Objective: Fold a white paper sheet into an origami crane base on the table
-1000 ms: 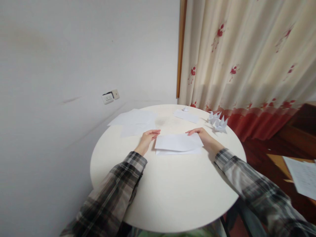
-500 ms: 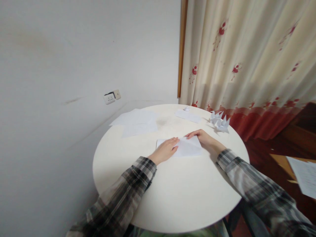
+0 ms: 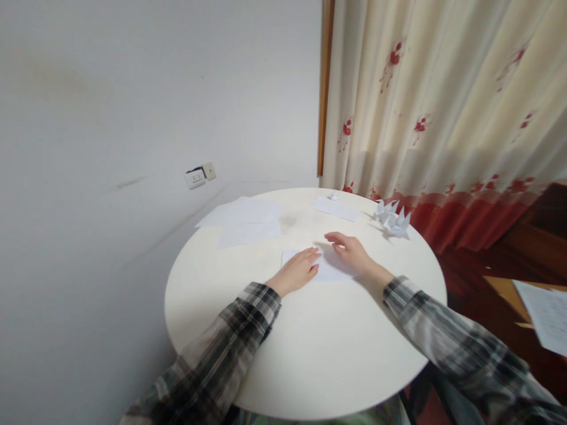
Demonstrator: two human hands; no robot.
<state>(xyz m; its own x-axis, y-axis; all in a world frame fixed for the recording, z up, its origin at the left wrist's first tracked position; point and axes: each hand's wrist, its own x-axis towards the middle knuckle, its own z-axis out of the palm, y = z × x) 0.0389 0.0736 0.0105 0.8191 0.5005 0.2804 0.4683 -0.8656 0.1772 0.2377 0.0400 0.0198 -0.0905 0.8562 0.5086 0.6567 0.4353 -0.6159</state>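
Observation:
A white sheet of paper (image 3: pixel 330 268) lies flat near the middle of the round white table. Across its left part my left hand (image 3: pixel 297 270) rests flat, fingers stretched toward the far edge. My right hand (image 3: pixel 349 251) hovers just over the right part of the sheet, palm down with the fingers loosely extended and nothing in them. Its shadow falls on the paper. The right hand covers the sheet's far right corner.
Several loose white sheets (image 3: pixel 248 218) lie at the table's far left, by the wall. Folded paper cranes (image 3: pixel 392 219) stand at the right rim. A smaller paper piece (image 3: pixel 335 208) and a little folded piece (image 3: pixel 333 196) lie at the back of the table (image 3: pixel 310 366).
My right hand has let go of the sheet's far right edge and lifted, moving a little left over the paper. The left hand has stayed in place.

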